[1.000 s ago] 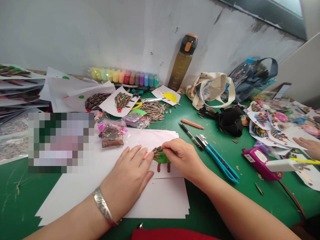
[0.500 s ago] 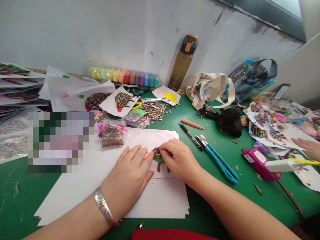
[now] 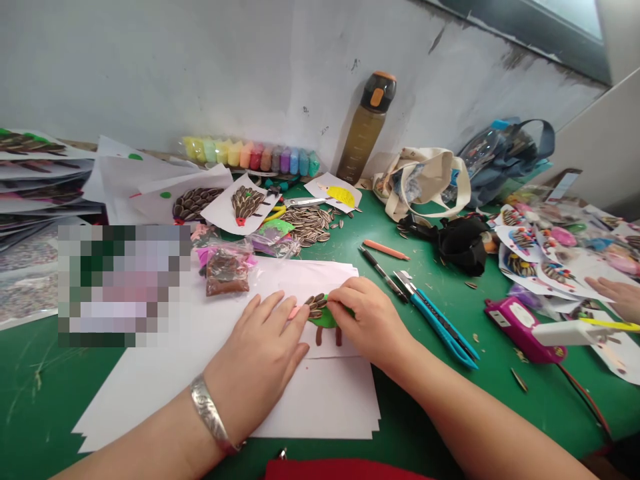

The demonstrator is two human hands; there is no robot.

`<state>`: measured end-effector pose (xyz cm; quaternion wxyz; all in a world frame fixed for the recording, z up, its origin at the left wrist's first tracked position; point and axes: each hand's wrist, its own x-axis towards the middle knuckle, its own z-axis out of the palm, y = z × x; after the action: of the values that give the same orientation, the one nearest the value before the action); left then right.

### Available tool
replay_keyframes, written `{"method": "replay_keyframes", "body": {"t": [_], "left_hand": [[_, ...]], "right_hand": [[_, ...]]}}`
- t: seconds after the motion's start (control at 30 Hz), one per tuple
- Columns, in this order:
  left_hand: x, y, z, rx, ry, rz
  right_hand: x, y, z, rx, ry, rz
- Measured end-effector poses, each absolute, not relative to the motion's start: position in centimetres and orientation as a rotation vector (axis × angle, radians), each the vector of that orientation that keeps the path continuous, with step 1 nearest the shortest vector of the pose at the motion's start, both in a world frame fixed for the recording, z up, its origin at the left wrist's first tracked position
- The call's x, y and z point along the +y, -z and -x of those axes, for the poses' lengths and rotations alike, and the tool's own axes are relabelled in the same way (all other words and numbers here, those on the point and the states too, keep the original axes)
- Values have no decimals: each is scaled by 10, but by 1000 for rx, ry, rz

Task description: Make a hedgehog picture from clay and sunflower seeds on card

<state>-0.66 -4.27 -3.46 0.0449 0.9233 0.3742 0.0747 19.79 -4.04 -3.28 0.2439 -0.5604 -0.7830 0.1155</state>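
Note:
My left hand [image 3: 263, 353] lies flat with fingers stretched out, its fingertips beside a small clay figure on white paper [image 3: 330, 393]. The figure has a green clay body [image 3: 326, 319], brown clay legs [image 3: 319, 335] and a pink tip [image 3: 295, 311] near my left fingers. Several striped sunflower seeds [image 3: 316, 307] sit overlapping on the body's upper left part. My right hand [image 3: 375, 320] bends over the figure's right side, thumb and forefinger pinched at the green clay. Whatever lies between those fingertips is too small to make out.
Behind the paper are a bag of brown clay [image 3: 227, 273] and a seed pile [image 3: 310, 223]. To the right lie an orange pencil [image 3: 386, 250], a black pen [image 3: 383, 273], a blue utility knife [image 3: 440, 320] and a magenta glue gun [image 3: 525, 330]. Another person's hand [image 3: 615, 297] rests farther right.
My right hand has shifted slightly right, away from the seeds, so more of the seeds and green clay shows. My left hand stays nearly in place.

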Motion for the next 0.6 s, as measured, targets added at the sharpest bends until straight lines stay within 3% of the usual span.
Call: {"method": "replay_keyframes", "body": {"t": [0.6], "left_hand": [[-43, 36, 6, 1144, -232, -2823]], "right_hand": [[-37, 39, -195, -2171, -278, 1513]]}}
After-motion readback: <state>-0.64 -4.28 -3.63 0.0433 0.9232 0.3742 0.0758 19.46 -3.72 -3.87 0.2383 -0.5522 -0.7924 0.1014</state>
